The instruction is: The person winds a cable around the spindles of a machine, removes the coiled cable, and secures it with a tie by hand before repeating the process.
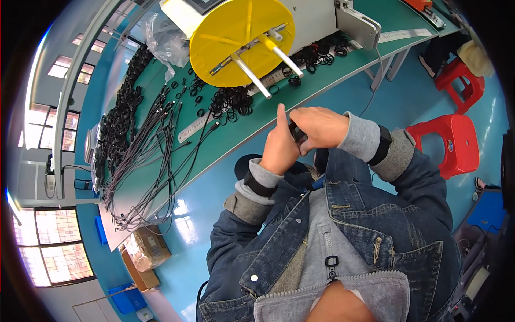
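Note:
In front of my chest, just off the table's near edge, both my hands meet around a small black bundle (296, 132) that looks like coiled cable; my fingers cover most of it. My left hand (280, 144) grips it from the left, with one finger pointing up. From the right, my right hand (323, 127) closes over it with bent fingers. Beyond my hands stands a winding machine with a round yellow disc (230, 48) and two metal rods (252, 76) sticking out. Loose black rings (233, 102) are heaped below the disc.
The green table (214, 144) carries long loose cables (155, 145), a big pile of coiled black cables (115, 129), a steel ruler (194, 127) and a clear plastic bag (163, 40). Red stools (456, 142) stand right. A cardboard box (142, 268) is at lower left.

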`<state>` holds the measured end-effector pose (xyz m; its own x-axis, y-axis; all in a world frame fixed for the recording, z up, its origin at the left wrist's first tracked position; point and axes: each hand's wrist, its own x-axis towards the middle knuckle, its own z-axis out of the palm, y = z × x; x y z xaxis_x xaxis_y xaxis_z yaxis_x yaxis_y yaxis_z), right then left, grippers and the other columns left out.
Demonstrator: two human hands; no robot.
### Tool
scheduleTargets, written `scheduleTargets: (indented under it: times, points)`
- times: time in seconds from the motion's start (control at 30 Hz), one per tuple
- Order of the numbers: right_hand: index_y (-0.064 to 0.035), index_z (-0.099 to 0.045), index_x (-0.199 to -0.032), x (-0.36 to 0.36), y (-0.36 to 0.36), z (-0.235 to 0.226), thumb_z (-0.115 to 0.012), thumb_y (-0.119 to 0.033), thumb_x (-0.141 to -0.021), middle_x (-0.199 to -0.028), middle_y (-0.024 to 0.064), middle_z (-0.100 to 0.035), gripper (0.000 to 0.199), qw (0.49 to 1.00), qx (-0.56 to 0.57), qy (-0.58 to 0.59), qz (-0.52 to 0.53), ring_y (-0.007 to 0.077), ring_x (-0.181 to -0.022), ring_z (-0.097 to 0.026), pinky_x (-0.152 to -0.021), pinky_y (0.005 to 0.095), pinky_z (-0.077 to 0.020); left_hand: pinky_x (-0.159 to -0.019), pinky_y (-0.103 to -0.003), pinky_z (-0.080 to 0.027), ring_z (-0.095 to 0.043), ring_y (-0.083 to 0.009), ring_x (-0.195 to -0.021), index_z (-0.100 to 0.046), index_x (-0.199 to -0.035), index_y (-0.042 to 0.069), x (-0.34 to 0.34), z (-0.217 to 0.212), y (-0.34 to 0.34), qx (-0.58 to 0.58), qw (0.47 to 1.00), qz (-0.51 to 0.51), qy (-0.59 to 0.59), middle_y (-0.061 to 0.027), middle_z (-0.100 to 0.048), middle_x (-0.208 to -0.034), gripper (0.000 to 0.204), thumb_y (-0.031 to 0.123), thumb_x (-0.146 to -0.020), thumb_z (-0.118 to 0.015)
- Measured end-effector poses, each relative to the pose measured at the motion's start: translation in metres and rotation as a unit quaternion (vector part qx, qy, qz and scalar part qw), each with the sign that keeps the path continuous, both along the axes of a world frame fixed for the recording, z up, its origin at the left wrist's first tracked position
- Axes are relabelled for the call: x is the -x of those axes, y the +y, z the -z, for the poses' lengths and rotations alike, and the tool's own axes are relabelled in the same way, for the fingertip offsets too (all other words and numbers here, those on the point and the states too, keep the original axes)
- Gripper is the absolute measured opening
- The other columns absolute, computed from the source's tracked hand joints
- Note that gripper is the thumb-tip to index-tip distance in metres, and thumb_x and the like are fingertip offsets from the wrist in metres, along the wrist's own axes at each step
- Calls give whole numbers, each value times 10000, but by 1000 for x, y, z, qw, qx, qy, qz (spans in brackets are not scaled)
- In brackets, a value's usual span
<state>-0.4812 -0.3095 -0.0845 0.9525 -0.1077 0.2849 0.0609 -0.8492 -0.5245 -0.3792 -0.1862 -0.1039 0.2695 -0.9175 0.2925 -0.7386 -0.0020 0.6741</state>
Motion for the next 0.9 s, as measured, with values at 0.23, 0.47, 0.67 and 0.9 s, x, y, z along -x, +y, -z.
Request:
scheduleTargets:
  times: [0.23,0.47,0.67,0.9]
  points:
    - [-4,-552,-716,-12,24,4,-598,-28,-601,-731,180,-608,127,990,96,87,53,375,-694,-588,-608,445,-476,-602,-398,-486,-584,-346,-727,-178,-1333,-89,9,27,9,0,990,-77,-116,-183,-587,-827,738,40,-721,-571]
    - [-4,-572,-704,0,40,18,-548,-47,-661,-672,156,-585,65,992,60,1,115,340,-652,-601,-566,414,-498,-579,-378,-488,-585,-316,-683,-217,-1313,-109,3,39,13,104,981,-74,-144,-189,-581,-802,658,66,-750,-511]
    - [-4,-543,-730,-17,45,25,-575,-43,-649,-671,154,-569,96,986,146,44,70,341,-644,-590,-565,418,-490,-536,-378,-488,-589,-308,-608,-218,-1319,-95,4,30,25,-108,967,-150,-173,-185,-585,-771,652,80,-757,-497]
    - [0,-548,-700,-17,42,25,-572,-41,-651,-727,176,-598,68,989,106,73,74,340,-640,-599,-559,418,-492,-533,-363,-502,-606,-299,-598,-214,-1333,-61,-2,38,23,-48,989,-95,-99,-163,-600,-722,672,108,-763,-526]
